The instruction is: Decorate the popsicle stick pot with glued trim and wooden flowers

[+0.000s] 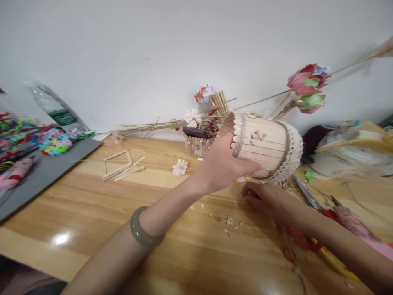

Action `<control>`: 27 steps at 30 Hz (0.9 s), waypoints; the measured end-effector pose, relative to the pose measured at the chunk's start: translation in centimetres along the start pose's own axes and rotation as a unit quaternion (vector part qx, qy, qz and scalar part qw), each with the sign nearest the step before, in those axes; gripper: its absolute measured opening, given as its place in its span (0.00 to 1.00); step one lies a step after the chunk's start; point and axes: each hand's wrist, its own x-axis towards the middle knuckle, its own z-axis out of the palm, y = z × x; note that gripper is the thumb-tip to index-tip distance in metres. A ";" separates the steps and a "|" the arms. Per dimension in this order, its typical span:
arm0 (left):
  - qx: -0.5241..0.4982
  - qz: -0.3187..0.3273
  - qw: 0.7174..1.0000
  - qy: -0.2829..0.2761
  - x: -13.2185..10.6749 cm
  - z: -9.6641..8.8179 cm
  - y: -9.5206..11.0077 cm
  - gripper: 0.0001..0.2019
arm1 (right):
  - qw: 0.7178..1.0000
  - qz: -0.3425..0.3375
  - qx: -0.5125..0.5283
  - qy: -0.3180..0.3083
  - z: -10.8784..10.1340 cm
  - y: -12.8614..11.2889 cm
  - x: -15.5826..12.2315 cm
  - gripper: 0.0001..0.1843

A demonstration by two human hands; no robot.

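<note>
My left hand (pixel 225 164) grips a round holder made of popsicle sticks (pixel 264 143), held on its side above the wooden table (pixel 123 217). The holder has a glittery band, a small wooden flower and a white lace trim round one end. A green bangle (pixel 143 231) sits on my left wrist. My right hand (pixel 260 196) rests on the table just below the holder, its fingers curled and pinched together on something I cannot make out. Small wood chips (pixel 227 223) lie on the table between my two arms.
Loose popsicle sticks (pixel 121 166) and a paper flower (pixel 180 167) lie further back. A small stick box (pixel 196 143), thin reeds and paper flowers (pixel 307 88) stand by the wall. Scissors (pixel 307 194) lie at the right. A grey mat (pixel 46 172) with colourful pipe cleaners and a bottle (pixel 55 108) is at the left.
</note>
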 end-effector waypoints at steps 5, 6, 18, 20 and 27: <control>0.073 -0.052 0.996 -0.018 0.5 -0.1 -1.5 0.19 | 0.995 0.013 0.090 -0.038 0.1 -0.3 -2.2 0.08; 0.091 -0.061 0.994 -0.025 0.6 -0.1 -1.9 0.20 | 0.992 0.014 0.115 -0.047 0.3 -0.4 -2.8 0.08; 0.436 0.019 0.876 -0.205 -1.9 1.6 -1.6 0.17 | 0.850 0.093 0.517 -0.035 1.0 -1.6 -7.8 0.20; 0.516 0.027 0.827 -0.220 -2.3 1.9 -1.6 0.20 | 0.820 0.099 0.563 -0.023 1.2 -1.4 -7.8 0.21; 0.516 0.132 0.822 -0.200 -2.7 2.5 -0.4 0.27 | 0.770 0.094 0.631 -0.006 1.5 -1.4 -7.5 0.22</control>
